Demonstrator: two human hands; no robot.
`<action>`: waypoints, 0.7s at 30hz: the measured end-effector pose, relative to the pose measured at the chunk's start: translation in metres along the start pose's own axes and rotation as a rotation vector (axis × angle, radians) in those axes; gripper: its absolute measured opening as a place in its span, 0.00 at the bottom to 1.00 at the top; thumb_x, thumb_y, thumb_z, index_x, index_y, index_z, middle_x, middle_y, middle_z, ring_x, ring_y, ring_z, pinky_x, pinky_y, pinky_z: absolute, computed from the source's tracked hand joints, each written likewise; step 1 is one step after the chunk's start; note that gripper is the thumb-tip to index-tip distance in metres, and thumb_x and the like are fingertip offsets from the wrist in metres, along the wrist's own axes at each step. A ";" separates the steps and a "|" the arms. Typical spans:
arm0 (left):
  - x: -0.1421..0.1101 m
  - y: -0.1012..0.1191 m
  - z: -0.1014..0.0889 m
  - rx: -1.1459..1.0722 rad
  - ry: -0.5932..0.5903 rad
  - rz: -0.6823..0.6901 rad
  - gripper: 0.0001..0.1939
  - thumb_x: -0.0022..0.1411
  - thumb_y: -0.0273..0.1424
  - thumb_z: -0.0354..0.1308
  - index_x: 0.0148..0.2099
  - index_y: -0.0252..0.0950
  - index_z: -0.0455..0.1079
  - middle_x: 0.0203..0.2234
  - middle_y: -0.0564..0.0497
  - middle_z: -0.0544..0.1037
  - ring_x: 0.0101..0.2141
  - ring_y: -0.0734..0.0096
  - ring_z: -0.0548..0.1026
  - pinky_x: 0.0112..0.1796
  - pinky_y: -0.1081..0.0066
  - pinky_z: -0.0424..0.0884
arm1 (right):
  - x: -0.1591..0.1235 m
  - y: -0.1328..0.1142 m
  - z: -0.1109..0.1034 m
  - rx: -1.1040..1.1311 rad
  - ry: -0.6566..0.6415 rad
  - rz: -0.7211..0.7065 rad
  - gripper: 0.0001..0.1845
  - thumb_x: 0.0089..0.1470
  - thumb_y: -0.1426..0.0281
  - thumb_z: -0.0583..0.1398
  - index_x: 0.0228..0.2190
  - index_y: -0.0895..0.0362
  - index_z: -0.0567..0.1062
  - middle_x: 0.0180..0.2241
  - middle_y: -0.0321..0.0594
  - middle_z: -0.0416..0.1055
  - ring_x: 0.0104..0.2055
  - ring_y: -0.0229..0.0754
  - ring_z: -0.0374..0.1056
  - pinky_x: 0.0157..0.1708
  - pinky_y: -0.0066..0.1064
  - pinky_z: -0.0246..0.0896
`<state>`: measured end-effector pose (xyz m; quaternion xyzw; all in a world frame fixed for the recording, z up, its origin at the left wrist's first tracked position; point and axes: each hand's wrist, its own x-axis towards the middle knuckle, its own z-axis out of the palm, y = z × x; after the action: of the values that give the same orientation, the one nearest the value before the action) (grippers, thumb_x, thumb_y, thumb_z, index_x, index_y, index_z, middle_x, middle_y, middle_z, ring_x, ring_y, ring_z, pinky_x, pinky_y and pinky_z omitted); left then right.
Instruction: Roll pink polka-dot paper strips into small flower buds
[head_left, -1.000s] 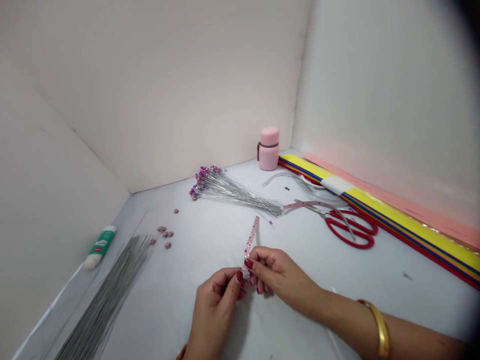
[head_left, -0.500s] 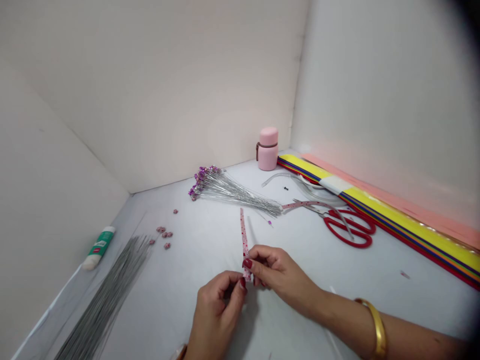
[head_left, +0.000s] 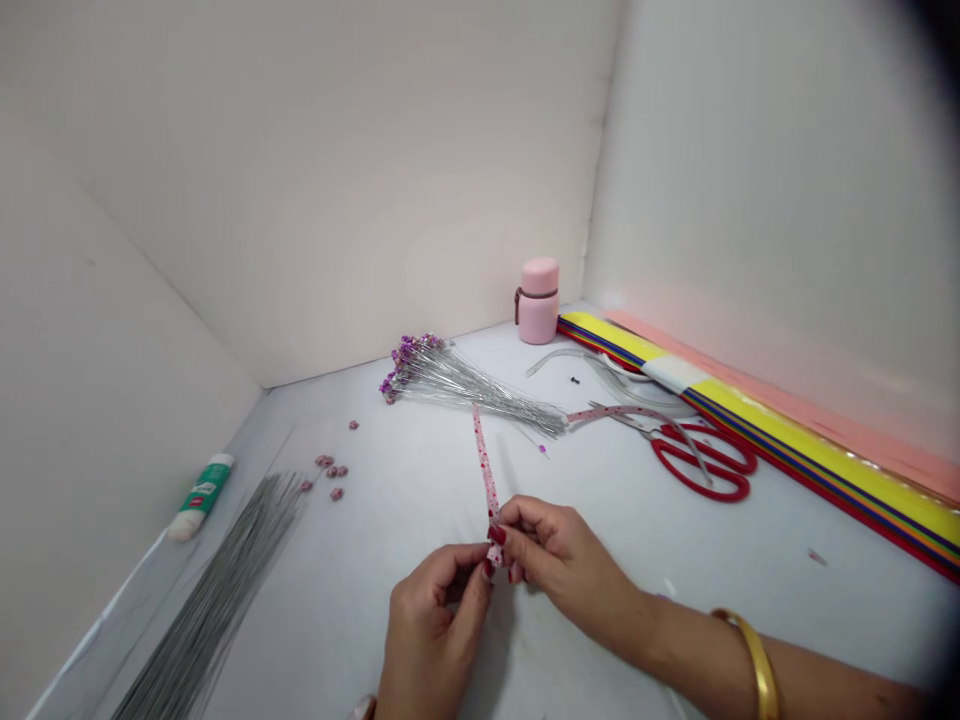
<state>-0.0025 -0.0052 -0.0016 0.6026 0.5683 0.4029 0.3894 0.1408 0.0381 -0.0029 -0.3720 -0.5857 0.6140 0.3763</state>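
Note:
Between my fingertips is a narrow pink paper strip with red specks, its long free end rising away from me. The near end is folded into a small bend. My left hand pinches that folded end from below, thumb and index finger closed. My right hand pinches the strip just above it, thumb on top. Beyond the hands lies a bundle of silver wires with purple and pink tips. A second pink strip lies by the red-handled scissors.
Bare grey wires and a green-and-white glue bottle lie at left, near several small pink stars. A pink flask stands at the back corner. Coloured sheets run along the right wall, with clear tubing beside them.
The fold at the strip's near end looks tighter, and its free end has tipped a little to the left. Both hands stay almost in place, still pinching.

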 end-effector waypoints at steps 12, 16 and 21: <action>0.008 -0.004 0.001 -0.467 -0.083 -0.361 0.05 0.50 0.28 0.57 0.27 0.31 0.71 0.18 0.53 0.73 0.20 0.79 0.68 0.24 0.80 0.63 | 0.000 -0.001 -0.002 -0.411 0.027 -0.201 0.11 0.53 0.72 0.52 0.20 0.58 0.64 0.19 0.30 0.58 0.22 0.32 0.55 0.24 0.23 0.50; 0.009 -0.006 0.004 -0.637 -0.086 -0.426 0.04 0.50 0.28 0.58 0.28 0.31 0.71 0.20 0.52 0.74 0.21 0.81 0.68 0.26 0.81 0.63 | 0.001 0.001 -0.002 -0.307 0.007 -0.123 0.10 0.54 0.70 0.51 0.22 0.58 0.64 0.19 0.31 0.60 0.22 0.32 0.56 0.23 0.23 0.51; 0.004 -0.004 0.003 -0.376 0.036 -0.252 0.06 0.50 0.30 0.58 0.30 0.32 0.71 0.23 0.50 0.76 0.25 0.74 0.70 0.27 0.78 0.65 | 0.002 0.005 0.000 -0.098 -0.018 0.004 0.11 0.54 0.66 0.51 0.23 0.58 0.64 0.18 0.31 0.60 0.20 0.31 0.58 0.21 0.22 0.53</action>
<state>-0.0012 -0.0009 -0.0058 0.4364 0.5608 0.4607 0.5318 0.1401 0.0402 -0.0076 -0.3858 -0.6177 0.5886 0.3510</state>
